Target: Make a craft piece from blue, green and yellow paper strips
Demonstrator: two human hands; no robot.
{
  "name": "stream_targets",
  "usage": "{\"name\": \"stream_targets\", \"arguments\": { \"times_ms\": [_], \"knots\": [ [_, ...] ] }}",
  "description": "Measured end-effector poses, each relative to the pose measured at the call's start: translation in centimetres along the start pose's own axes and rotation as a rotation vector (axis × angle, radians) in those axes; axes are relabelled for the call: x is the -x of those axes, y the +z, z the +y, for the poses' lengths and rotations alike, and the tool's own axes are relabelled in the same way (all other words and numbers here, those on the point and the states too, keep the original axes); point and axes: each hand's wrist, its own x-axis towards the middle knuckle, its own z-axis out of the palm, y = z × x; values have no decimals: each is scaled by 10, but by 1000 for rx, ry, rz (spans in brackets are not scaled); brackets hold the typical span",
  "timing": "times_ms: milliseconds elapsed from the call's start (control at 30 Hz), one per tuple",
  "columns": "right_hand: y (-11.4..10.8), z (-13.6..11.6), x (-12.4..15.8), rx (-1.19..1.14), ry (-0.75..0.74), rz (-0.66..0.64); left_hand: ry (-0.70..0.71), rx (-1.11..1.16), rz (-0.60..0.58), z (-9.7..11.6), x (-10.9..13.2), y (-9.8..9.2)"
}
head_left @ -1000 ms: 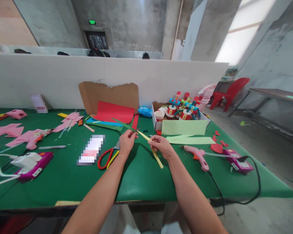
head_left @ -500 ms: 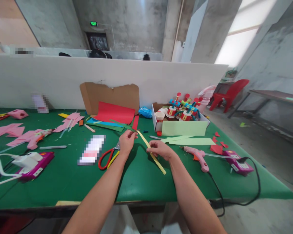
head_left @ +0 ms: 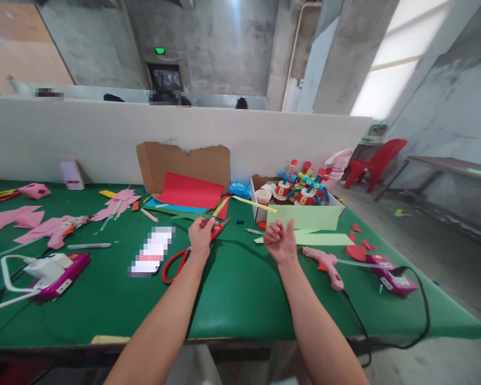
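Note:
My left hand [head_left: 201, 234] pinches one end of a narrow yellow paper strip [head_left: 253, 202] above the table. The strip bends near its middle and its free end points right. My right hand [head_left: 279, 241] is turned palm up, fingers loosely curled and thumb apart, with nothing seen in it. It is just below the strip's free end. Scissors with red handles [head_left: 175, 266] lie beside and partly behind my left hand, their blades pointing away to the right. Pale green paper strips [head_left: 324, 239] lie just beyond my right hand.
A box [head_left: 260, 208] of small figures and paper cups stands at the back right. Red paper [head_left: 192, 191] lies before brown cardboard [head_left: 184, 158]. A pink glue gun [head_left: 324, 264] and a purple power strip [head_left: 393, 275] are at right. Pink scraps lie left.
My right hand has let go of the yellow strip, moved slightly right and turned palm up. The strip's free end has swung up from near the table, and the strip is now bent.

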Motion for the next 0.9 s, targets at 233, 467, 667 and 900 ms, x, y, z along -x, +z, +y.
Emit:
{"name": "stream_targets", "arguments": {
  "times_ms": [233, 467, 667, 900],
  "knots": [
    [18, 25, -3, 405, 203, 48, -255, -6, -410, -2, 17, 7],
    [24, 23, 1, 425, 200, 20, -420, -26, -581, -7, 23, 9],
    [25, 23, 1, 442, 218, 8, -449, -93, -702, -5, 28, 10],
    [11, 12, -7, 458, 120, 178, -409, -189, -731, 0, 27, 9]
  ]
}}
